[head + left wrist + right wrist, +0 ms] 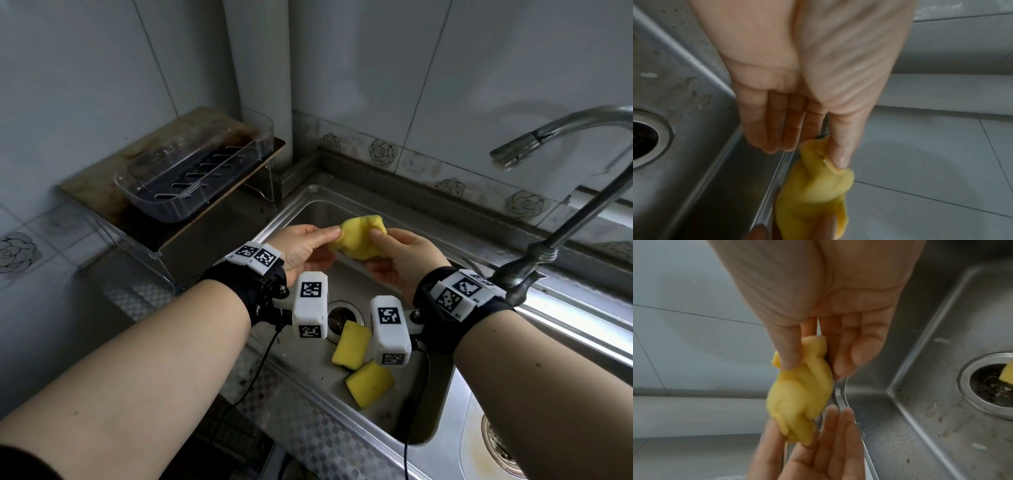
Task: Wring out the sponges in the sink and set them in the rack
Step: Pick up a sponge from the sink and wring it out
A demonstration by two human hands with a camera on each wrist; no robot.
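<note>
Hidden: second flat yellow sponge point(350, 344) was partly covered by wrist cameras, third point(369, 383) lay nearer in steel sink point(301, 377) | Grip: twisted yellow sponge point(356, 240) was pinched at its ends by left hand point(303, 248) and right hand point(404, 262) above far basin | Views: clear plastic rack point(181, 174), far left, was seen from head only.

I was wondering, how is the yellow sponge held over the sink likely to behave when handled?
The held sponge is probably soft and floppy: it is twisted into folds between the left hand and right hand. It likely springs back once released, like the flat sponges in the sink. It seems light, since thumb and fingertips hold it.
</note>
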